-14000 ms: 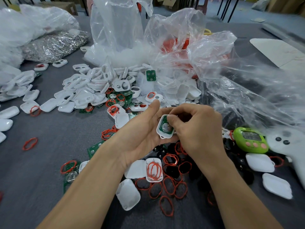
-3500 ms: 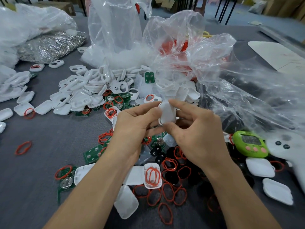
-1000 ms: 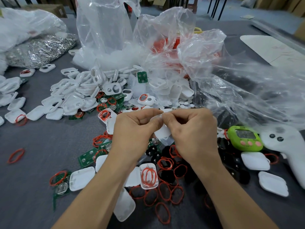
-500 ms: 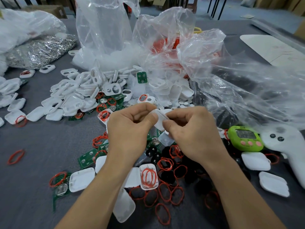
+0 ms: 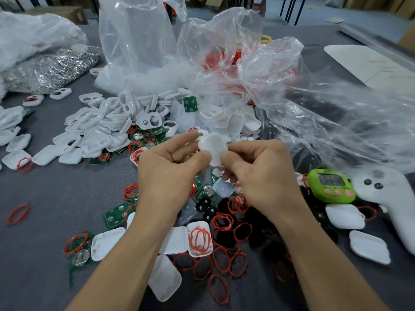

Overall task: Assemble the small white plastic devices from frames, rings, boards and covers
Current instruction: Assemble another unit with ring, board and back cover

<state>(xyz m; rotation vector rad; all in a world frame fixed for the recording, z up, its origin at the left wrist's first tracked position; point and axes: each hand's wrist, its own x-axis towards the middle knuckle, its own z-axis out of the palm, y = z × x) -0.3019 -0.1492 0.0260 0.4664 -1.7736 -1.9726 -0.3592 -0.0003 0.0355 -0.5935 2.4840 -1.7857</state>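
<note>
**One white device up, pinched from both sides**

Counts first:
- 1 white device (image 5: 213, 149) in your hands, smooth closed face toward the camera. It is held above the table (image 5: 56, 194), in front of the frame pile.
- 3 white covers by your left forearm: (image 5: 107, 243), (image 5: 176, 240), (image 5: 165, 280).
- 1 open white shell (image 5: 199, 239) holding a bunch of red rings, touching the middle cover.
- 2 more covers right of your right forearm: (image 5: 344, 216), (image 5: 369, 250).
- 1 lone red ring (image 5: 18, 213) far left. The loose red rings (image 5: 221, 261) between your forearms overlap too much to count exactly.
- 1 green board (image 5: 190, 104) propped upright at the back of the pile, and 1 flat board (image 5: 115, 214) beside your left wrist. Others are half buried.
- The white frames (image 5: 107, 122) are a heap, too many to count.
- 1 green timer (image 5: 330, 186), and 1 white handheld unit (image 5: 386, 198) with two black buttons just beside it.

Hands: both are raised, backs toward the camera. Your left hand (image 5: 170, 173) pinches the device's left edge between thumb and forefinger. Your right hand (image 5: 258, 173) pinches the right edge the same way. The remaining fingers are curled in, and the thumbs nearly meet under the device.
</note>
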